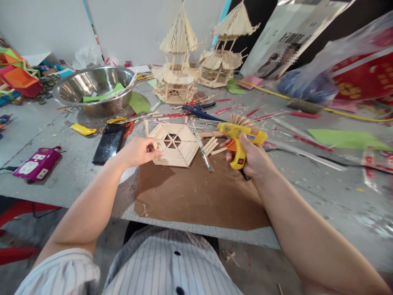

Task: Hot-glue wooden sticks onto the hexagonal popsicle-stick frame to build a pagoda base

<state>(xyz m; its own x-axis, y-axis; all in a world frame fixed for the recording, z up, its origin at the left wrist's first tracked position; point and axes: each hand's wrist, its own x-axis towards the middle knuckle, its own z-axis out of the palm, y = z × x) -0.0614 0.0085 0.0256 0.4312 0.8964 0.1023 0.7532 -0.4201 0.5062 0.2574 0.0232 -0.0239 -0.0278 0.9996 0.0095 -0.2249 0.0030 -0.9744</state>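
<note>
My left hand (139, 150) pinches the left edge of a six-sided panel (181, 155) built of thin wooden sticks, with spokes across an opening in its middle. The panel is above the near part of a brown board (199, 196); whether it rests there I cannot tell. In my right hand (250, 153) is a yellow hot glue gun (238, 145), its nozzle pointing left and an orange trigger under my fingers. Between the panel and the gun lies a clear glue stick wrapper (202, 145), beside several short loose sticks (210, 145).
Two stick-built pagoda models (176, 78) stand at the back. Left of them is a steel bowl (92, 88) with green paper. A phone (108, 143), a yellow cutter (82, 129) and a purple power strip (37, 164) lie at left. Blue-handled pliers (202, 111) lie behind the panel.
</note>
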